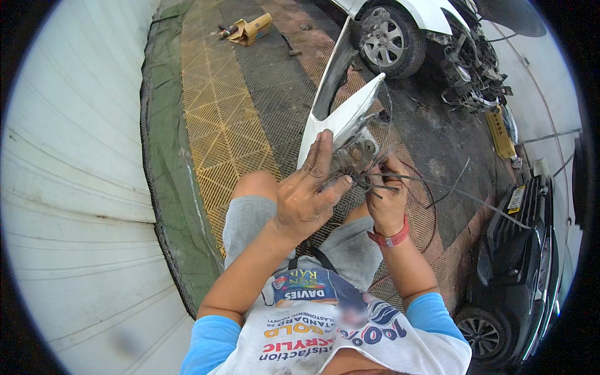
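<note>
A white car body panel (350,111) with a pointed corner stands in front of me, its dirty grey bracket end (361,153) toward my hands. My left hand (306,199) grips this near end, with the fingers along the white surface and the thumb stretched out toward the bracket. Close by on the right, my right hand (389,199) is closed around several thin black strips (376,185) at the panel's underside. Their exact kind is not clear. The fingertips of the right hand are partly hidden behind the bracket. A red watch (390,239) is on my right wrist.
A white car with its front stripped shows a wheel (384,44) and bare parts (469,69). A dark car (515,262) stands at right. A torn cardboard box (252,29) lies on the floor tiles (215,119). Thin cables cross the floor; a pale wall (75,187) rises at left.
</note>
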Demonstrator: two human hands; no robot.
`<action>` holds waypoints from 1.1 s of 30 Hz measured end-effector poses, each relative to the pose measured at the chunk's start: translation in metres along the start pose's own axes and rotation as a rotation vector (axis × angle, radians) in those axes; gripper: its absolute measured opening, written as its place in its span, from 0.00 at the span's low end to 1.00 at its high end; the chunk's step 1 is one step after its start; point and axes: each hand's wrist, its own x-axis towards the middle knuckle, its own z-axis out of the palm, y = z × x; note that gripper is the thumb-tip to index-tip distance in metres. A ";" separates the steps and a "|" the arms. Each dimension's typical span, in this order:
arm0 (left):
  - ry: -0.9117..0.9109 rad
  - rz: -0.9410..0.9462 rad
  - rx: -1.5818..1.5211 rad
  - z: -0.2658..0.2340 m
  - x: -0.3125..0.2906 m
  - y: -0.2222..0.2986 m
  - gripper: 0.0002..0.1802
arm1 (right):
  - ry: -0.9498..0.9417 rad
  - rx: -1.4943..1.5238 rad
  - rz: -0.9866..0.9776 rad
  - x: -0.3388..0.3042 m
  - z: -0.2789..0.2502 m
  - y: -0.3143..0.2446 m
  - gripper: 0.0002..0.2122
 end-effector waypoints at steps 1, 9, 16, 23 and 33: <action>-0.006 0.005 -0.005 -0.001 -0.001 0.000 0.22 | -0.022 -0.008 -0.001 0.000 -0.002 0.003 0.04; 0.007 -0.022 -0.063 0.002 -0.009 -0.004 0.13 | -0.234 0.299 0.121 0.005 -0.005 -0.011 0.08; 0.124 -0.054 -0.025 0.011 -0.007 -0.006 0.11 | -0.209 0.223 0.155 0.006 0.001 -0.006 0.06; 0.124 -0.066 0.000 0.014 -0.003 -0.012 0.11 | -0.049 0.268 0.157 0.000 0.014 -0.006 0.04; 0.157 -0.040 -0.024 0.021 -0.004 -0.016 0.12 | 0.074 0.377 0.322 -0.002 0.026 -0.026 0.06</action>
